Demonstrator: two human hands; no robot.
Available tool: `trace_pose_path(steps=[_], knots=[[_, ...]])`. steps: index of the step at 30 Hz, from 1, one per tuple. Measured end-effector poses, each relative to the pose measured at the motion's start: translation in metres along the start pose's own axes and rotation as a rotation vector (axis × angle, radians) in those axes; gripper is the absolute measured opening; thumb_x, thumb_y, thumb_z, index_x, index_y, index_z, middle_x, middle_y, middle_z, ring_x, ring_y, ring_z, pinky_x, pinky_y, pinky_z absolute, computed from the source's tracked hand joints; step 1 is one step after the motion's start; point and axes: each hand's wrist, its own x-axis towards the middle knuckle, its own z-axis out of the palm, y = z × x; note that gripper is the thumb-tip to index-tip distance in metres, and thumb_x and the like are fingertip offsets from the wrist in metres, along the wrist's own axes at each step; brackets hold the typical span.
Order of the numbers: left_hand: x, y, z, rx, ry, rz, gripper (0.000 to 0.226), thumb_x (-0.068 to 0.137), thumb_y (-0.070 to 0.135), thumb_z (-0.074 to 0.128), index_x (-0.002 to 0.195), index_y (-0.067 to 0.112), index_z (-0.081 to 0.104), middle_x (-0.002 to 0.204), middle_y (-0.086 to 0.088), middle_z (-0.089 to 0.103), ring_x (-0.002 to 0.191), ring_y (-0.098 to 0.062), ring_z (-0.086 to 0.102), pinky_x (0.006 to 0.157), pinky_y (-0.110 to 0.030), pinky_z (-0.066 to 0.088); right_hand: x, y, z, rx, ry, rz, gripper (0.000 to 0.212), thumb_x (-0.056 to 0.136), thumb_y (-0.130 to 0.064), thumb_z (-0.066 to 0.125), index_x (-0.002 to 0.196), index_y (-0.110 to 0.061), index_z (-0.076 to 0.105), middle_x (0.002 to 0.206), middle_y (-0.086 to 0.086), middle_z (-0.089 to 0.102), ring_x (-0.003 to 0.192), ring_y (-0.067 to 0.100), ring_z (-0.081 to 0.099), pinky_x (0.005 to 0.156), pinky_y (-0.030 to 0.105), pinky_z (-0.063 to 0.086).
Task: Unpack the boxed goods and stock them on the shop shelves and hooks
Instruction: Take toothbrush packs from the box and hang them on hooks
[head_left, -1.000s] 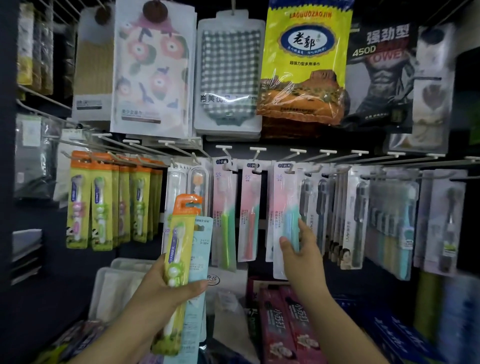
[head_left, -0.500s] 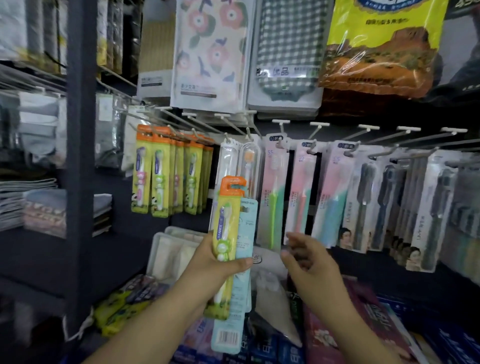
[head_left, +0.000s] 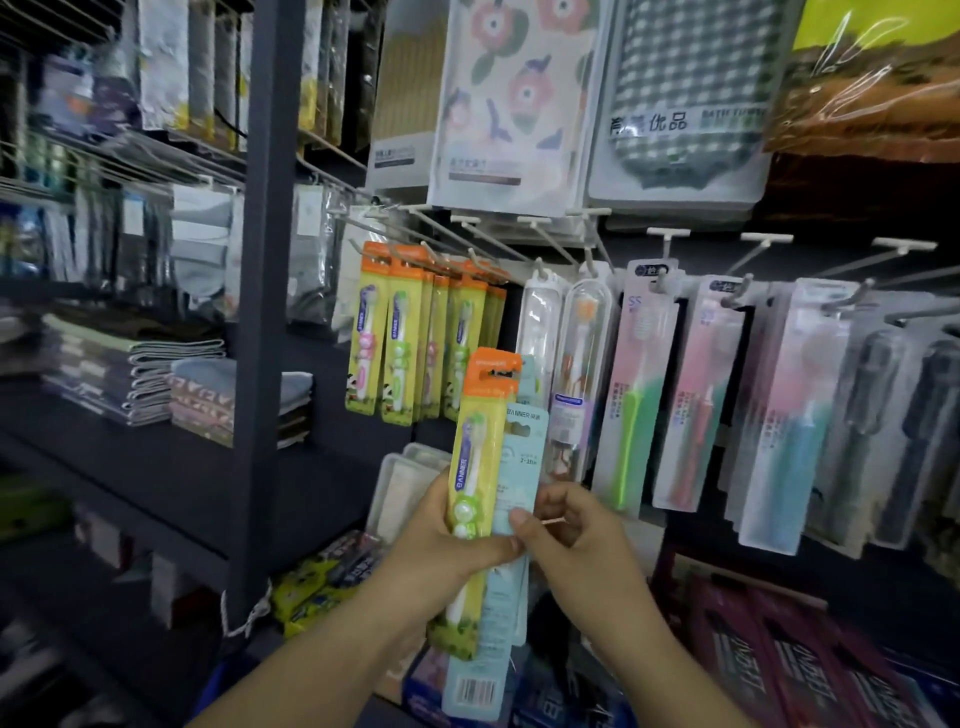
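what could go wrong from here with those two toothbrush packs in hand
1. The left hand grips both the yellow, orange-topped toothbrush pack and the pale blue toothbrush pack behind it; as the right hand pinches the blue one's edge to separate them, either might slip and fall.
2. The matching yellow packs' hooks look crowded, so threading another on could knock a neighbour off.
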Motion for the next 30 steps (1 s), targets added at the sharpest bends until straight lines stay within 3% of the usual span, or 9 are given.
trace_pose_path(steps=[4, 7, 11, 15, 19, 23, 25, 28, 30], knots=[[-0.001, 0.003, -0.01, -0.001, -0.007, -0.004, 0.05, 0.077, 0.0, 0.073, 0.117, 0.026, 0.058, 0.102, -0.002, 0.074, 0.096, -0.02, 0.07, 0.08, -0.037, 0.056, 0.006, 0.002, 0.009, 0.067, -0.015, 0.043, 0.022, 0.081, -0.026, 0.073, 0.098, -0.018, 0.061, 0.095, 0.005, 0.068, 0.09, 0.021, 0.066, 0.081, 0.035, 0.056], [-0.002, 0.004, -0.018, -0.013, -0.032, -0.028, 0.048, 0.079, 0.001, 0.071, 0.119, 0.025, 0.058, 0.105, -0.003, 0.073, 0.098, -0.022, 0.069, 0.082, -0.038, 0.055, 0.007, 0.004, 0.013, 0.111, -0.152, 0.089, 0.04, 0.075, -0.049, 0.064, 0.111, -0.033, 0.058, 0.107, -0.007, 0.068, 0.098, 0.011, 0.066, 0.084, 0.03, 0.055], [-0.004, 0.004, -0.026, -0.015, -0.037, -0.05, 0.046, 0.079, -0.001, 0.07, 0.119, 0.02, 0.059, 0.107, -0.007, 0.072, 0.101, -0.025, 0.068, 0.088, -0.042, 0.054, 0.006, 0.004, 0.02, 0.357, -0.304, 0.151, 0.036, 0.079, -0.037, 0.058, 0.111, -0.022, 0.066, 0.104, -0.004, 0.074, 0.098, 0.013, 0.069, 0.08, 0.024, 0.055], [-0.003, 0.004, -0.028, 0.009, 0.029, -0.037, 0.041, 0.08, -0.002, 0.07, 0.114, 0.019, 0.061, 0.103, -0.005, 0.073, 0.097, -0.024, 0.069, 0.086, -0.043, 0.054, 0.011, 0.008, 0.028, 0.396, -0.238, 0.12, 0.03, 0.083, -0.031, 0.059, 0.109, -0.018, 0.067, 0.099, -0.003, 0.075, 0.093, 0.015, 0.071, 0.074, 0.024, 0.056], [0.001, 0.001, -0.039, 0.026, 0.195, -0.054, 0.037, 0.079, -0.001, 0.071, 0.111, 0.015, 0.06, 0.096, -0.004, 0.075, 0.088, -0.022, 0.072, 0.078, -0.042, 0.057, 0.016, 0.013, 0.036, 0.254, -0.185, 0.061, 0.023, 0.097, -0.031, 0.047, 0.113, -0.025, 0.062, 0.104, -0.007, 0.073, 0.096, 0.012, 0.069, 0.086, 0.035, 0.055], [0.001, -0.005, -0.057, 0.075, 0.288, -0.081, 0.034, 0.078, 0.001, 0.072, 0.107, 0.015, 0.06, 0.094, -0.004, 0.074, 0.085, -0.02, 0.071, 0.075, -0.038, 0.057, 0.022, 0.012, 0.041, 0.199, -0.072, 0.018, 0.013, 0.099, -0.026, 0.045, 0.103, -0.027, 0.057, 0.078, 0.001, 0.069, 0.07, 0.015, 0.069, 0.066, 0.029, 0.056], [0.001, -0.005, -0.064, 0.082, 0.292, -0.089, 0.034, 0.079, 0.002, 0.072, 0.107, 0.017, 0.061, 0.095, -0.004, 0.074, 0.086, -0.021, 0.071, 0.078, -0.04, 0.057, 0.024, 0.011, 0.045, 0.127, -0.043, -0.001, 0.013, 0.1, -0.03, 0.041, 0.102, -0.031, 0.054, 0.075, 0.001, 0.061, 0.062, 0.013, 0.062, 0.062, 0.027, 0.052], [0.002, -0.004, -0.076, 0.085, 0.279, -0.099, 0.034, 0.079, 0.004, 0.072, 0.107, 0.019, 0.061, 0.093, -0.002, 0.074, 0.086, -0.021, 0.071, 0.076, -0.039, 0.057, 0.025, 0.008, 0.055, 0.001, -0.074, -0.007, 0.03, 0.099, -0.043, 0.029, 0.125, -0.039, 0.043, 0.095, -0.005, 0.057, 0.081, 0.009, 0.057, 0.083, 0.03, 0.047], [0.002, -0.002, -0.085, 0.081, 0.276, -0.107, 0.032, 0.08, 0.004, 0.072, 0.106, 0.02, 0.061, 0.092, -0.001, 0.074, 0.084, -0.02, 0.071, 0.072, -0.037, 0.056, 0.025, 0.004, 0.062, -0.056, -0.096, -0.024, 0.038, 0.1, -0.041, 0.025, 0.135, -0.036, 0.038, 0.116, -0.007, 0.05, 0.1, 0.001, 0.051, 0.092, 0.012, 0.038]])
